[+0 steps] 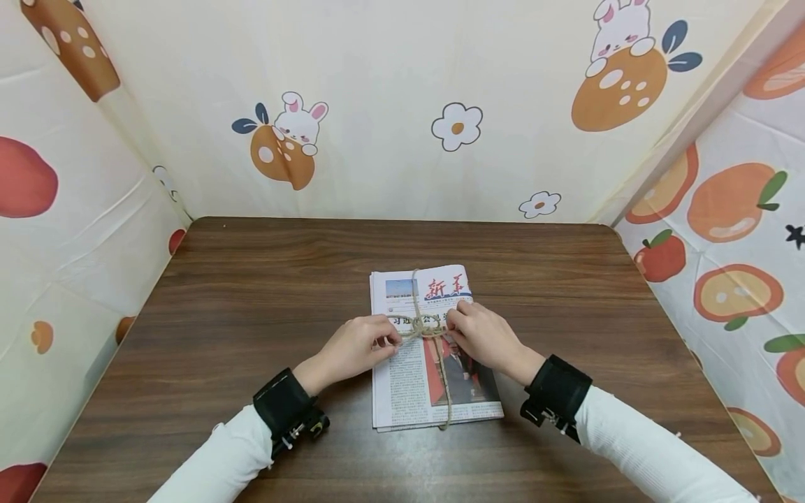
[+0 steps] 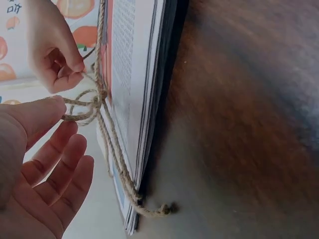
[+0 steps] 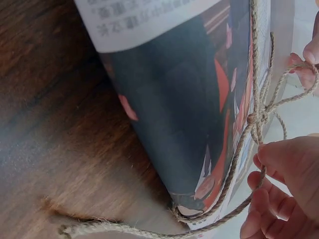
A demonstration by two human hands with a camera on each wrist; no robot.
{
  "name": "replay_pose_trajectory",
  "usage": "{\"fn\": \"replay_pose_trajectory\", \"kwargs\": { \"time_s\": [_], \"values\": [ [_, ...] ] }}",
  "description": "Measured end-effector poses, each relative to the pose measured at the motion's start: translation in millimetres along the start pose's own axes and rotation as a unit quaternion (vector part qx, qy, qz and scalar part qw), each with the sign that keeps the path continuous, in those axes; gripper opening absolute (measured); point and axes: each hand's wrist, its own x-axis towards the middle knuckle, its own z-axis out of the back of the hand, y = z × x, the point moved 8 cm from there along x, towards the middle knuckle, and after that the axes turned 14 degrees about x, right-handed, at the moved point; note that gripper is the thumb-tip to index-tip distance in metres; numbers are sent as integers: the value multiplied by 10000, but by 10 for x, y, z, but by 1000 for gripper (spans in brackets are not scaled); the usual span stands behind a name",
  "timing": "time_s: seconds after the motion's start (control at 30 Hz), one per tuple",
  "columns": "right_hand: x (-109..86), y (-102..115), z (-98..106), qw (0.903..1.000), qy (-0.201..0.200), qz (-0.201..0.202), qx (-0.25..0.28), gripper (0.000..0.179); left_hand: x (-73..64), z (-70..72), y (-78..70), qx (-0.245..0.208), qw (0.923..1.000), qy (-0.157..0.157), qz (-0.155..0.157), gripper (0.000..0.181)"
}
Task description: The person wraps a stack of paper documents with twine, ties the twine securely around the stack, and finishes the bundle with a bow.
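A folded stack of newspapers (image 1: 402, 391) lies on the table, bound with twine (image 1: 445, 381) that crosses over its front. At the crossing sits a knot (image 3: 258, 118) with loops. My left hand (image 1: 358, 342), left of the knot, pinches a twine loop (image 2: 79, 118) between thumb and index finger; its other fingers are loosely bent. On the right side, my right hand (image 1: 487, 335) pinches another part of the twine close to the knot. One frayed twine end (image 3: 75, 230) trails past the paper's edge in the right wrist view.
The brown wood-grain table (image 1: 264, 279) extends around the stack. Printed cloth with rabbits and flowers (image 1: 377, 168) hangs behind it, and fruit-patterned cloth (image 1: 736, 293) hangs at the right. Both wrists carry black camera straps (image 1: 284, 405).
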Motion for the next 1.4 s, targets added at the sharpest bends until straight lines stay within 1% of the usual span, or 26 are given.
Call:
{"fn": "replay_pose_trajectory", "kwargs": {
  "time_s": [0.07,0.17,0.23,0.33,0.43,0.57,0.77,0.87,1.1,1.3,1.4],
  "values": [
    [-3,-3,-7,10000,23,-19,19,14,16,9,20,-32,10000,25,10,11],
    [-7,-11,-16,10000,30,-35,-2,14,55,30,94,-265,9996,59,78,15],
    [-12,-17,-18,10000,17,-41,-2,14,87,46,167,-477,9987,62,193,14],
    [-17,-21,-19,10000,-10,-40,9,14,151,62,271,-630,9972,11,400,13],
    [-17,-23,-24,10000,-6,-57,27,14,228,52,334,-534,9969,65,567,11],
    [-17,-15,-27,9999,47,-97,52,13,350,-11,364,-269,9977,235,583,11],
    [-13,4,-28,9999,50,-88,83,12,540,-122,344,327,9978,403,400,13],
    [-5,23,-30,9999,25,-35,106,11,600,-164,329,452,9975,424,341,13],
    [11,53,-44,9999,8,18,132,14,653,-222,292,510,9981,234,250,12],
    [42,60,-63,9999,17,-70,107,15,651,-265,221,461,9985,279,84,8],
    [59,60,-78,9999,27,-142,87,14,649,-279,192,397,9986,334,76,6]
  ]
}}
